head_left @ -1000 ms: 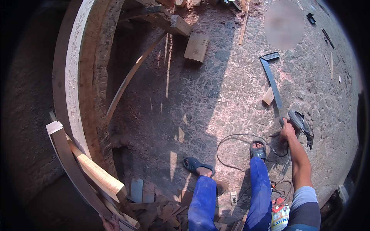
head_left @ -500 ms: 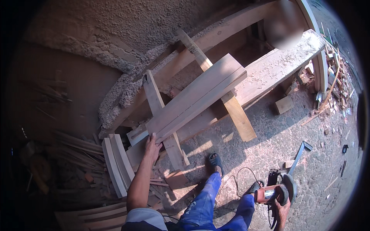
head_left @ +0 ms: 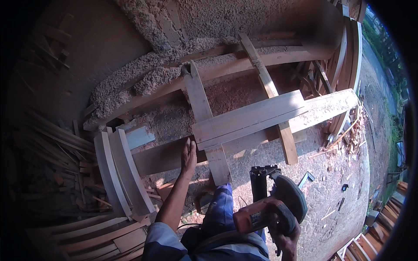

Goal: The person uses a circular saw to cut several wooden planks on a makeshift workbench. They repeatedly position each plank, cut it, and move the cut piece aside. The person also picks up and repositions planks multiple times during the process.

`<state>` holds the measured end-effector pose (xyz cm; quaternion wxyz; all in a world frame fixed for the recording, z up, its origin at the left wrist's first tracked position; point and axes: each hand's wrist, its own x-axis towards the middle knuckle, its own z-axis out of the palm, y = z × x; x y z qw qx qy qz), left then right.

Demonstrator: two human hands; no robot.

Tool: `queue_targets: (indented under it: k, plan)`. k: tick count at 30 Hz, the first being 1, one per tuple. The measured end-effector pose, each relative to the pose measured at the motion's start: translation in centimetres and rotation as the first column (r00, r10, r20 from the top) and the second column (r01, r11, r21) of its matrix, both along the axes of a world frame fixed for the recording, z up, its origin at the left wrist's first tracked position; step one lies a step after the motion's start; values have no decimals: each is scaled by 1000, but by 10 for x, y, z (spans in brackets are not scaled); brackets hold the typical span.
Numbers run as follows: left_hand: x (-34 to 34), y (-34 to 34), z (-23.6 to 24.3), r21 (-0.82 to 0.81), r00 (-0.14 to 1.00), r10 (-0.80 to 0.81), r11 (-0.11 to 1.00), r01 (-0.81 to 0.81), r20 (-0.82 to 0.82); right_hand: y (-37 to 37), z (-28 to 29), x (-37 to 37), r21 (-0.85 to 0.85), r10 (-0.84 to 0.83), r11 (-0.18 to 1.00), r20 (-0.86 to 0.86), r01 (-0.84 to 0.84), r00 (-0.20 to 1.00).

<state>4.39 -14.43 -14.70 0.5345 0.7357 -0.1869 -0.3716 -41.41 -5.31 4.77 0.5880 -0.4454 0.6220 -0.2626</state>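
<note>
My right hand (head_left: 289, 241) is closed round the handle of a circular saw (head_left: 257, 213) with an orange-red motor body and a dark round guard. The saw is held in the air in front of my body, apart from the wood. A thick pale plank (head_left: 250, 117) with a dark line drawn along it lies across two crosswise boards, a left one (head_left: 199, 98) and a right one (head_left: 287, 141). At the plank's left end is my left hand (head_left: 189, 155), its fingers stretched out beside the end face; whether they touch it I cannot tell.
Under the crosswise boards run long beams (head_left: 167, 157), partly strewn with shavings. Curved wooden pieces (head_left: 115, 169) stand at the left. Sawdust (head_left: 130, 89) is heaped behind. Offcuts (head_left: 350, 137) and a blue-grey angled tool (head_left: 306, 179) lie on the floor to the right.
My right hand has raised the saw from low at the right toward the middle. My left hand has shifted off the plank's corner to beside its end. The view has turned.
</note>
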Motion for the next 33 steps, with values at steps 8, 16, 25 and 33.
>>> queue_targets:
  k: [8, 16, 25, 33]
  plan:
    - [-47, 90, 118, -164, 946, -236, 947, 275, 221, -64, 64, 102, 137, 13, 988, 394, -73, 919]
    - [-91, 100, 213, -244, 786, -311, 834, 495, 534, -121, 36, 146, 130, 141, 955, 596, -268, 790]
    - [-104, 76, 195, -179, 803, -222, 910, 375, 554, -160, -3, 149, 89, 229, 929, 627, -360, 745]
    - [-49, 80, 159, -275, 964, -231, 926, 259, 130, -156, -5, 149, 168, 272, 887, 562, -430, 781]
